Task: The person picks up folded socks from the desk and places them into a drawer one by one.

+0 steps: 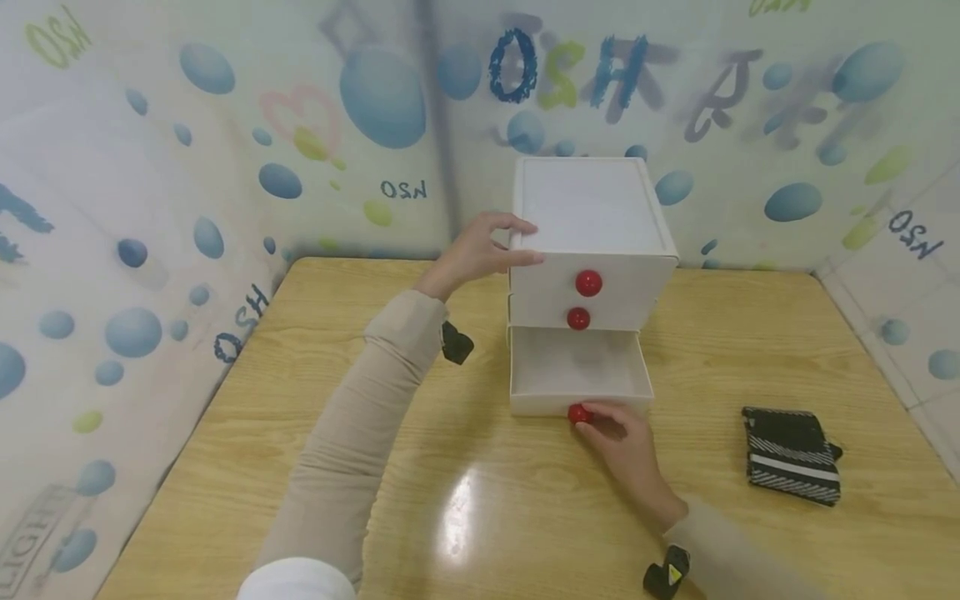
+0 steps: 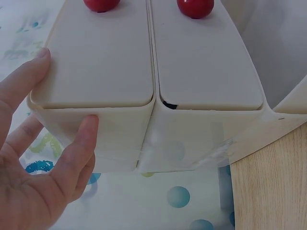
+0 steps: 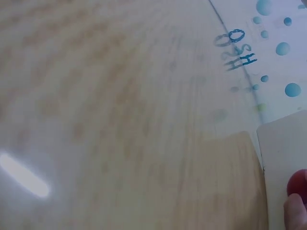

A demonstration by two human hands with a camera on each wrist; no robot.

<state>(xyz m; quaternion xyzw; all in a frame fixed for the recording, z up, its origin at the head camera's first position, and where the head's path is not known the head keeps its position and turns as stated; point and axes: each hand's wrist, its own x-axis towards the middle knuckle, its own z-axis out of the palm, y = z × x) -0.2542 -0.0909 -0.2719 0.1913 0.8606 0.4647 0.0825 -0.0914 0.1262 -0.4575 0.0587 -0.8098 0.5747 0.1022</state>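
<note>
A small white drawer cabinet [image 1: 592, 204] stands on the table, with three drawers that each carry a round red knob. The bottom drawer [image 1: 525, 405] is pulled out, and its inside shows bare. The upper two drawers are closed, with red knobs [image 1: 588, 283] one above the other. At the cabinet's top left front corner, my left hand [image 1: 480, 250] rests with spread fingers on the top and side; the left wrist view shows the fingertips [image 2: 88, 127] against the side wall. My right hand [image 1: 628, 450] pinches the bottom drawer's red knob [image 1: 577, 414] between thumb and fingers.
On the right of the wooden table [image 1: 420, 492] lies a folded black cloth item with white stripes [image 1: 792, 457]. Patterned sheets [image 1: 382, 208] with blue dots and letters enclose the table at the back and sides. Black wrist-worn pieces [image 1: 667, 573] show at the sleeves.
</note>
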